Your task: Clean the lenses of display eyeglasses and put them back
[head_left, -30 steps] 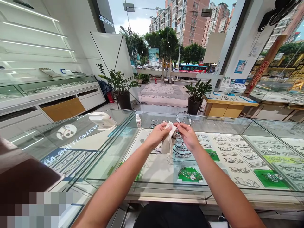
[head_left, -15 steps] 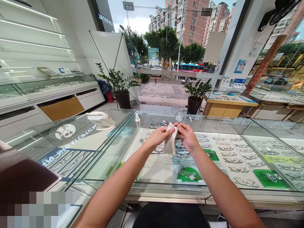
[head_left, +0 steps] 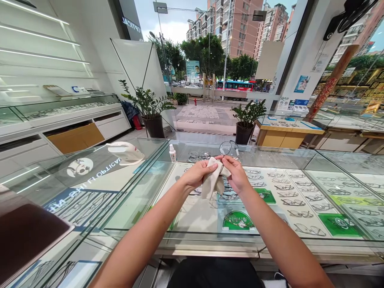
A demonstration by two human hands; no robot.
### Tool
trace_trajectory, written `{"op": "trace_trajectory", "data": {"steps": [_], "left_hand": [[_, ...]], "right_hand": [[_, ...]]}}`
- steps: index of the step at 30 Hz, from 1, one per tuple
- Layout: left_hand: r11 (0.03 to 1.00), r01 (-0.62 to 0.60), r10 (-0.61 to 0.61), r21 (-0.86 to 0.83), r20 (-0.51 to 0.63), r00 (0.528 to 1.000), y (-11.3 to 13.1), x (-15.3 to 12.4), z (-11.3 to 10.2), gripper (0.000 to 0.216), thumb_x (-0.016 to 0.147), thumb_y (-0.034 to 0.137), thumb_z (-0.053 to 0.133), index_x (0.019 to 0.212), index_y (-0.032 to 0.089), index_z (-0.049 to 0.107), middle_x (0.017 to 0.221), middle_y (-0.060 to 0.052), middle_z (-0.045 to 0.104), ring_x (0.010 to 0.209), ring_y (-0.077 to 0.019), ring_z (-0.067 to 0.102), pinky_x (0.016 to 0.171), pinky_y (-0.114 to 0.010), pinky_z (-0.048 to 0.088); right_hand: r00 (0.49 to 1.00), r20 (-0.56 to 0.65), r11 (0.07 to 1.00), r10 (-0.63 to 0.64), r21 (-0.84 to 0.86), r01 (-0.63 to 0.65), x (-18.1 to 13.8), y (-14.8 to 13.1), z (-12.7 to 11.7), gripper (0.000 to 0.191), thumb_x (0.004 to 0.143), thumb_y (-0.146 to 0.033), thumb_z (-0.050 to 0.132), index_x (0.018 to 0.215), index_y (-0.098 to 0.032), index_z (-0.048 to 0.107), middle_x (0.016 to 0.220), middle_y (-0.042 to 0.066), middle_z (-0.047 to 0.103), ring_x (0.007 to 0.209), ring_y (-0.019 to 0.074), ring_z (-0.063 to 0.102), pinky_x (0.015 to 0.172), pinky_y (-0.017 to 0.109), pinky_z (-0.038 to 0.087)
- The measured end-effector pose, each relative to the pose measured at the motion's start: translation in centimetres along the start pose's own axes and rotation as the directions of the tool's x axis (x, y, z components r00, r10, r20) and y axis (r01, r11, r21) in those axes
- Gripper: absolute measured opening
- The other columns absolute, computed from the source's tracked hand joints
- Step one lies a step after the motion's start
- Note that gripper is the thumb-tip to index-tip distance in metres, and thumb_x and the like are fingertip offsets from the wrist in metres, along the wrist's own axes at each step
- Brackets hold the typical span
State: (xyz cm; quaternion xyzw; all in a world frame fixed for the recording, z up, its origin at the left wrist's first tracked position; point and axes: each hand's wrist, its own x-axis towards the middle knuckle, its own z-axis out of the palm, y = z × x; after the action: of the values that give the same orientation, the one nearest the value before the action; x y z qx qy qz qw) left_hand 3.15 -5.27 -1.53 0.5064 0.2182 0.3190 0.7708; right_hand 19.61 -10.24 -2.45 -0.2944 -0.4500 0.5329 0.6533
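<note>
Between my hands, above the glass display case, are a beige cloth (head_left: 213, 182) and a pair of round, thin-rimmed eyeglasses (head_left: 225, 148). My left hand (head_left: 196, 173) is closed on the cloth, thumb on top, and the cloth hangs below the fingers. My right hand (head_left: 235, 173) grips the eyeglasses with bent fingers, and part of the cloth lies against it. One round lens sticks up beyond the fingertips. The rest of the frame is hidden by cloth and fingers. A small white spray bottle (head_left: 172, 153) stands on the glass left of my hands.
The glass case (head_left: 192, 237) runs across in front of me, with rows of eyeglass frames (head_left: 290, 195) under its top. On the left counter is a white handled object (head_left: 126, 153); a dark brown panel (head_left: 30, 240) juts in nearer. Two potted plants (head_left: 154, 126) stand beyond.
The cloth has shifted in my fingers and now spreads over toward my right hand, hanging wider. Both hands stay close together at nearly the same spot.
</note>
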Motion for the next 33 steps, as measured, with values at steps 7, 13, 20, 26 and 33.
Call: {"op": "trace_trajectory", "data": {"steps": [7, 13, 20, 26, 33], "left_hand": [[0.999, -0.029, 0.027, -0.041, -0.035, 0.999, -0.5, -0.3, 0.7, 0.047, 0.065, 0.037, 0.099, 0.1, 0.014, 0.077, 0.085, -0.006, 0.076, 0.07, -0.0138, 0.066, 0.07, -0.024, 0.051], [1.0, 0.009, -0.007, 0.029, -0.047, 0.999, -0.4, -0.3, 0.9, 0.05, 0.06, 0.049, 0.099, 0.08, 0.01, 0.075, 0.075, -0.006, 0.073, 0.064, -0.0131, 0.062, 0.065, -0.023, 0.047], [0.997, -0.054, 0.054, 0.051, 0.006, 0.999, -0.5, -0.3, 0.7, 0.053, 0.065, 0.049, 0.097, 0.092, 0.011, 0.073, 0.077, -0.005, 0.07, 0.061, -0.0111, 0.058, 0.06, -0.022, 0.043], [0.973, -0.179, 0.183, 0.149, -0.016, 0.983, -0.8, -0.6, 1.8, 0.065, 0.073, 0.052, 0.091, 0.122, 0.015, 0.069, 0.085, -0.003, 0.069, 0.068, -0.0123, 0.059, 0.064, -0.022, 0.044], [0.926, -0.313, 0.338, 0.213, -0.092, 0.937, -1.5, -0.2, 2.3, 0.051, 0.081, 0.053, 0.084, 0.113, 0.015, 0.069, 0.084, -0.001, 0.066, 0.069, -0.0105, 0.053, 0.067, -0.021, 0.042]], "right_hand": [[0.999, -0.03, 1.0, -0.017, -0.008, 0.017, -0.1, 0.0, 0.0, 0.029, 0.08, -0.048, 0.085, 0.098, -0.025, 0.084, 0.111, 0.004, 0.078, 0.095, 0.02, 0.065, 0.082, 0.029, 0.051], [0.998, -0.014, 0.998, -0.055, -0.041, 0.054, -0.1, 0.1, 0.1, 0.026, 0.083, -0.048, 0.083, 0.096, -0.025, 0.084, 0.114, 0.005, 0.077, 0.106, 0.0227, 0.066, 0.091, 0.031, 0.052], [0.998, -0.033, 0.999, -0.047, -0.002, 0.047, 0.0, 0.1, 0.0, 0.026, 0.081, -0.048, 0.085, 0.093, -0.025, 0.084, 0.117, 0.006, 0.077, 0.107, 0.0227, 0.067, 0.095, 0.033, 0.054], [0.998, -0.062, 0.999, -0.02, 0.029, 0.022, 0.1, 0.3, 0.2, 0.031, 0.079, -0.05, 0.086, 0.096, -0.025, 0.084, 0.12, 0.007, 0.078, 0.108, 0.0245, 0.069, 0.095, 0.035, 0.055], [0.99, 0.019, 0.982, -0.143, -0.125, 0.144, -0.3, 0.7, 0.7, 0.027, 0.092, -0.049, 0.074, 0.104, -0.028, 0.085, 0.129, 0.005, 0.074, 0.126, 0.0257, 0.063, 0.114, 0.039, 0.046]]}}
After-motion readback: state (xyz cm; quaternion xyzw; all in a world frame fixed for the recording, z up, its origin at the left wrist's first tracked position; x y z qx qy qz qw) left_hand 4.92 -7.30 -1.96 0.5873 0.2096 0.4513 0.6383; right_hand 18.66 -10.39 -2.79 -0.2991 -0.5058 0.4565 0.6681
